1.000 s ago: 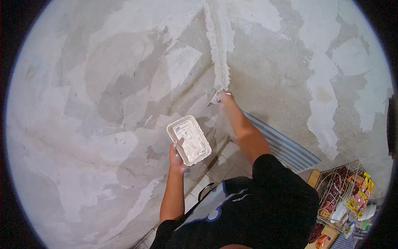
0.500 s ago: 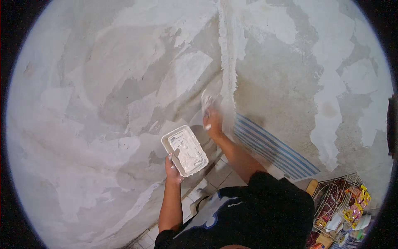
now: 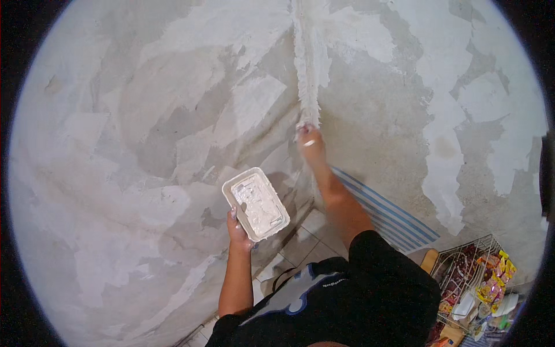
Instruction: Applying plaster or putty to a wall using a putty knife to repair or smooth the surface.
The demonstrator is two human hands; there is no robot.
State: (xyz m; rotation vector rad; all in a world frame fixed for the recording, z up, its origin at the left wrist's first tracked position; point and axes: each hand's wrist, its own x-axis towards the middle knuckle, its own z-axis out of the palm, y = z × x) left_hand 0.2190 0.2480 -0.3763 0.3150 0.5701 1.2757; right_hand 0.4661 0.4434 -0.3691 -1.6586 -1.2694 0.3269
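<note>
Status on left hand (image 3: pixel 238 232)?

Grasping white tub (image 3: pixel 229 184), just below frame centre. Thumb at its left wall, other fingers mostly hidden behind it.

Contents?

White paste (image 3: pixel 260 202), uneven, smeared up to the rim. Open side faces camera, long axis slanted in frame.

Right hand (image 3: pixel 313 146)?

Up and right of tub, just above frame centre. Fingers look clenched round white-smeared tool (image 3: pixel 303 128); blur hides its shape. Sits by lower end of white-coated corner seam (image 3: pixel 309 75), which runs to top edge. Can't tell if tool touches it.

Surroundings?

Patchy grey-white wall (image 3: pixel 144 144) fills left and upper frame. Blue-striped sheet (image 3: pixel 390 214) right of right forearm. Wire basket (image 3: pixel 490 237) plus yellow-and-pink packets (image 3: pixel 496 283), lower right. Tiled floor (image 3: pixel 303 246), lower centre.
</note>
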